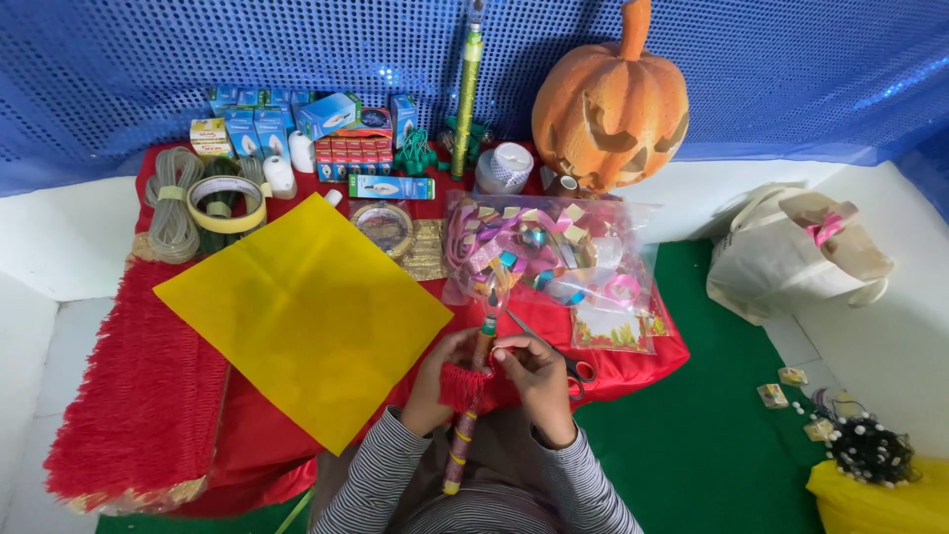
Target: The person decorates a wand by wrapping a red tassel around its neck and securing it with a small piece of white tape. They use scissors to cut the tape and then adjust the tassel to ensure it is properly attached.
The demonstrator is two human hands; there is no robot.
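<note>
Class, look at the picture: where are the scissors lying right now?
In the head view, the scissors lie on the red cloth just right of the person's right hand, below the clear bag of ribbons, red handles near the cloth's edge.

This looks like a little craft corner set up for making party decorations — maybe at home. A shiny blue sequin curtain [297,59] hangs at the back. A red fringed cloth [138,396] covers a low table, and on it lie a big yellow sheet [306,307], rolls of tape [226,203], small boxes [297,124] and a clear bag of ribbons [554,262]. An orange pumpkin [610,104] stands behind — a holiday decoration. A green mat [712,435] covers the floor.
</note>
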